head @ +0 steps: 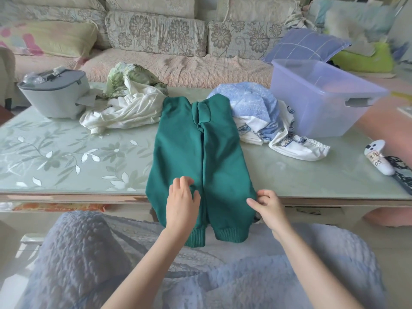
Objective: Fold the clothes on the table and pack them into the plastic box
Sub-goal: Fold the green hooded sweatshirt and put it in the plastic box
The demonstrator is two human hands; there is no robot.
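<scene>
A green sweatshirt point(196, 152) lies lengthwise on the table point(66, 157), both sides folded in to meet down the middle, its ribbed hem hanging over the near edge. My left hand point(181, 200) rests on its lower left panel, fingers bent onto the cloth. My right hand point(266, 204) pinches the garment's lower right edge. A crumpled white and green floral pile point(124, 103) sits behind on the left. A crumpled blue and white pile point(260, 117) lies behind on the right. The translucent plastic box point(321, 94) stands at the back right and looks empty.
A grey lidded appliance point(53, 94) stands at the table's back left. A white controller point(379, 159) lies near the right edge beside a dark patterned item point(401, 172). A floral sofa point(156, 34) runs behind the table. My lap is covered in pale blue fabric point(200, 270).
</scene>
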